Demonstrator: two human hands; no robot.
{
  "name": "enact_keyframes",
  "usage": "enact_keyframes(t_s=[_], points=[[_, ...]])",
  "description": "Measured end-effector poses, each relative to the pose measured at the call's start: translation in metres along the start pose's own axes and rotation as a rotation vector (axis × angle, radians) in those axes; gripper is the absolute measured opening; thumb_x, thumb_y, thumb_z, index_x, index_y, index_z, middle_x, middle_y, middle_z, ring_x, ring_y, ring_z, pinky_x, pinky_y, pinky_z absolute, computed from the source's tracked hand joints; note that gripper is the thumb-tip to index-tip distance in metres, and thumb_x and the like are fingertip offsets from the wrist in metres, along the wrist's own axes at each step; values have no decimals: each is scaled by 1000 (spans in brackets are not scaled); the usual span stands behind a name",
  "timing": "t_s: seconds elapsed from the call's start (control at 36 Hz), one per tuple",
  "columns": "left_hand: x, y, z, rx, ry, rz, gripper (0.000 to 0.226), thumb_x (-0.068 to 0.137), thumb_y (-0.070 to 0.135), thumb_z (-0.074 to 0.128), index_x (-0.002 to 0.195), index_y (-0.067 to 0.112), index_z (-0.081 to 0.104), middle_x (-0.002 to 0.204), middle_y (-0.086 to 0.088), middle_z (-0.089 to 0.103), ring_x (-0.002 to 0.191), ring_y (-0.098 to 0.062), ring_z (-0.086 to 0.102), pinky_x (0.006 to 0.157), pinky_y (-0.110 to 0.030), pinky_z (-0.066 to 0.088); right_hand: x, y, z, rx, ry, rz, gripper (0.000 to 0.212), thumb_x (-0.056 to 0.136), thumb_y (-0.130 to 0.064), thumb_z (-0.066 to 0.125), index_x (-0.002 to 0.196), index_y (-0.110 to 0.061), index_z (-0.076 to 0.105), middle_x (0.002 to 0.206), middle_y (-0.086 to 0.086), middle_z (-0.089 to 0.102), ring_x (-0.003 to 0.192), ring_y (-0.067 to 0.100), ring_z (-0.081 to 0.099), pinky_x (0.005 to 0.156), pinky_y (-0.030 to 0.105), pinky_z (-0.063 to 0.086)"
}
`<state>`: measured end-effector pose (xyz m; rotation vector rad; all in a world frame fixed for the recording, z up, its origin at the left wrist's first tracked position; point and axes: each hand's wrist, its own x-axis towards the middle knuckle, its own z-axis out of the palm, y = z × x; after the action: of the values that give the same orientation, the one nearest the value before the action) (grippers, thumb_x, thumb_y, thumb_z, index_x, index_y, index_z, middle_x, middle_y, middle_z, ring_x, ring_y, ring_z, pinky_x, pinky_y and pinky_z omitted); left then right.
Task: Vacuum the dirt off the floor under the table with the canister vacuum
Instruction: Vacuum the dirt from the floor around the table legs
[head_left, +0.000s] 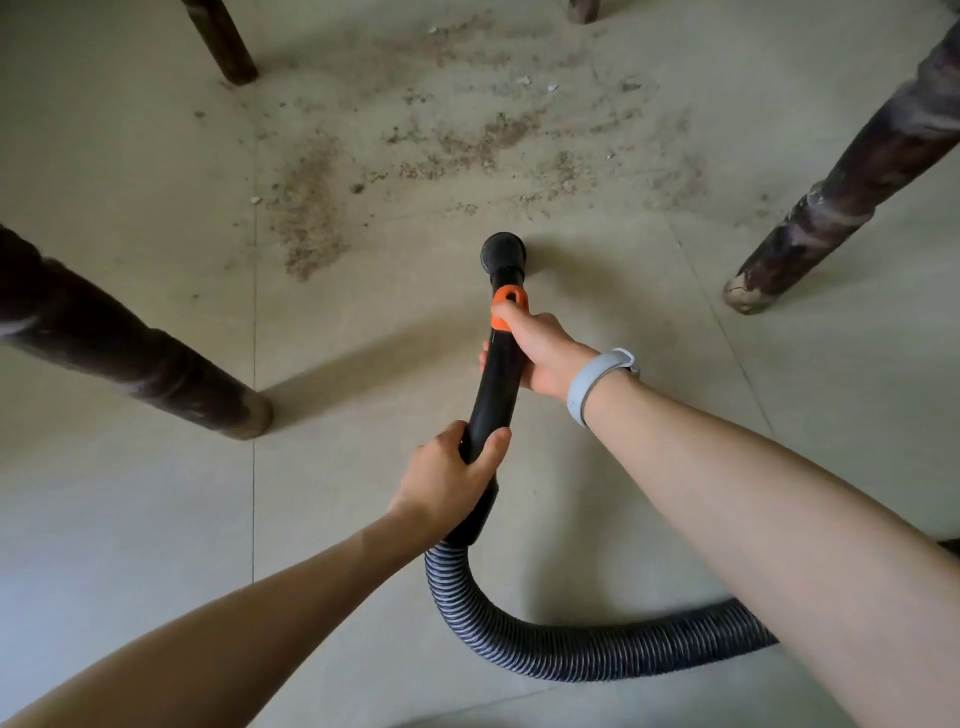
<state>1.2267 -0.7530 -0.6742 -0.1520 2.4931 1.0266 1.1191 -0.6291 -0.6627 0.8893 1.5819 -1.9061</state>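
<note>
Black vacuum wand (498, 374) clamped by both grips: left hand (452, 475) low, right hand (540, 351) by orange collar (506, 306). Nozzle (503, 252) ahead of right grip, dirt (395, 150) beyond on floor (130, 519).

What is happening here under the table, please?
A person is vacuuming the floor between the table legs. The left hand grips the lower end of the black wand, and the right hand holds it higher up, by the orange collar. The round nozzle points at the floor, just short of the brown dirt, which is spread ahead of it. The ribbed hose curves away behind the right arm.
</note>
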Motion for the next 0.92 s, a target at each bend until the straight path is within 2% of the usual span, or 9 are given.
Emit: enact_keyframes(t_s=[0.08, 0.17, 0.31, 0.39, 0.44, 0.58, 0.72, 0.83, 0.92], points=[[-17, -9, -6, 26, -42, -9, 36, 93, 48, 49, 86, 13, 52, 70, 2, 56, 66, -17, 53, 52, -21, 37, -7, 8, 9, -53, 12, 14, 23, 88, -28, 56, 96, -8, 46, 77, 10, 56, 61, 24, 59, 80, 41, 54], [-33, -15, -13, 78, -136, -13, 34, 94, 47, 48, 88, 13, 51, 76, 1, 58, 69, -16, 54, 55, -19, 38, -18, 26, 19, -47, 54, 21, 22, 92, -28, 52, 83, -11, 43, 78, 10, 52, 55, 24, 56, 66, 36, 54], [-58, -25, -16, 158, -363, 5, 34, 92, 45, 54, 86, 12, 46, 80, -2, 59, 73, -20, 52, 61, -24, 38, -45, 62, 14, -112, 79, 67, 27, 96, -35, 50, 84, -11, 42, 76, 9, 53, 55, 24, 59, 69, 38, 56], [-69, -27, -13, 89, -466, -10, 52, 79, 57, 55, 96, 7, 51, 95, -9, 68, 84, -24, 64, 78, -36, 52, -58, 78, 5, -117, 68, 85, 28, 96, -36, 50, 84, -12, 42, 81, 10, 53, 56, 25, 60, 63, 35, 56], [-75, -26, -14, 44, -486, -23, 65, 68, 63, 49, 101, 7, 51, 96, -10, 69, 87, -26, 67, 82, -44, 53, -62, 83, 4, -101, 32, 86, 28, 96, -37, 51, 87, -12, 42, 82, 11, 52, 56, 26, 61, 66, 37, 57], [-88, -34, -13, -96, -347, -120, 29, 92, 36, 56, 97, 9, 46, 94, -12, 68, 87, -26, 66, 82, -40, 52, -61, 81, 29, -140, -131, 83, 33, 95, -39, 52, 99, -8, 43, 77, 9, 53, 53, 23, 60, 63, 34, 55], [-91, -45, -28, -192, -178, -197, 26, 96, 28, 51, 105, 4, 47, 86, -5, 67, 84, -24, 66, 80, -33, 51, -57, 72, 75, -258, -248, 79, 28, 94, -36, 51, 93, -9, 43, 78, 8, 49, 52, 22, 58, 56, 29, 53], [-80, -45, -42, -264, -72, -190, 20, 98, 21, 48, 103, 2, 46, 86, -13, 66, 85, -30, 66, 81, -37, 51, -55, 57, 101, -256, -204, 25, 28, 94, -31, 51, 79, -10, 42, 73, 8, 47, 50, 25, 54, 52, 29, 50], [-71, -42, -45, -294, -54, -164, 16, 97, 23, 48, 94, 8, 44, 77, -10, 64, 79, -31, 66, 83, -44, 53, -55, 47, 105, -253, -132, -16, 30, 95, -32, 48, 76, -10, 43, 70, 8, 49, 46, 24, 52, 51, 28, 49]])
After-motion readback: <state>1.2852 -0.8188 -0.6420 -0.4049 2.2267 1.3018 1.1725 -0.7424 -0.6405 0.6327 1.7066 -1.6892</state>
